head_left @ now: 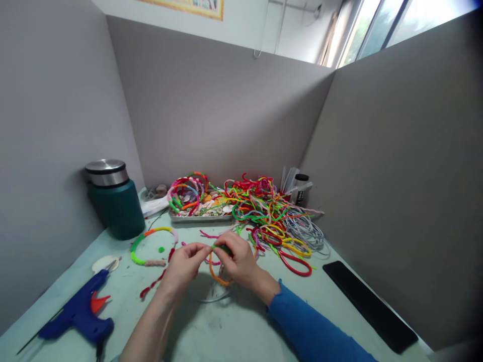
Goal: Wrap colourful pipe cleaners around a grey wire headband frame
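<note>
We see left hand (pixel 184 262) and right hand (pixel 238 257) above surface (pixel 241 329), fingers of both pinching green strand (pixel 214 247) between them, likely for fine control; glue gun (pixel 81 309) nozzle over pale disc (pixel 98 264), probably against drips.

- Central loop (pixel 214 276) is coloured orange.
- Left ring (pixel 135 250) is banded green, yellow, orange and pink.
- Near left, glue gun (pixel 75 307) is coloured blue, trigger (pixel 98 302) red-orange.
- Table (pixel 260 332) is tinted pale green.
</note>
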{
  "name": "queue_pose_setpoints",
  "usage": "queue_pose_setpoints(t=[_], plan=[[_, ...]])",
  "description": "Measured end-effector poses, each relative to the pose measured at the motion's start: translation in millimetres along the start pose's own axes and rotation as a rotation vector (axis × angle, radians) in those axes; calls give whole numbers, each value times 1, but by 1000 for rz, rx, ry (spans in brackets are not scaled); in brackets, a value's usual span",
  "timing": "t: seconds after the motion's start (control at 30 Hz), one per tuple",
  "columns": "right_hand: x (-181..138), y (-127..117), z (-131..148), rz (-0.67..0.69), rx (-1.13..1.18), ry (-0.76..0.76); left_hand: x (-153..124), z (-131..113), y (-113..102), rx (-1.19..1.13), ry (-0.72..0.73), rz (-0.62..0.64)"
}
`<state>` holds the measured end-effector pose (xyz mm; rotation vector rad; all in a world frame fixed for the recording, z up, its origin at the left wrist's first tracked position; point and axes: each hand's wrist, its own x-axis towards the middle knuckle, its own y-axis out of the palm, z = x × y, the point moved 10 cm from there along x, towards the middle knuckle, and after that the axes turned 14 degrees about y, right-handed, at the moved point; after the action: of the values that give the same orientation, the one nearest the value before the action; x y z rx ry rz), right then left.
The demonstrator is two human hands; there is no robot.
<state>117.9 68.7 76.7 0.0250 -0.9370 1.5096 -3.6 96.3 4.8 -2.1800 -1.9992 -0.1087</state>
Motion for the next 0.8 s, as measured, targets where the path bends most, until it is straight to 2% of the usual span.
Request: queue_pose_setpoints(t=[0.13, 0.27, 0.43, 0.6, 0.8], plan=[[-5, -13, 16, -124, -172, -127, -1, -1, -8, -43, -1, -84], [-18, 6, 32, -32, -370, -287, -1, -2, -12, -73, -14, -136], [-24, 27, 31, 34, -491, -286, -1, -2, -15, -91, -10, -159], [-23, 16, 38, -20, -426, -327, -1, -7, -13, -49, 29, -123], [-7, -15, 33, -96, -125, -203, -3, -19, -3, 5, 82, -41]])
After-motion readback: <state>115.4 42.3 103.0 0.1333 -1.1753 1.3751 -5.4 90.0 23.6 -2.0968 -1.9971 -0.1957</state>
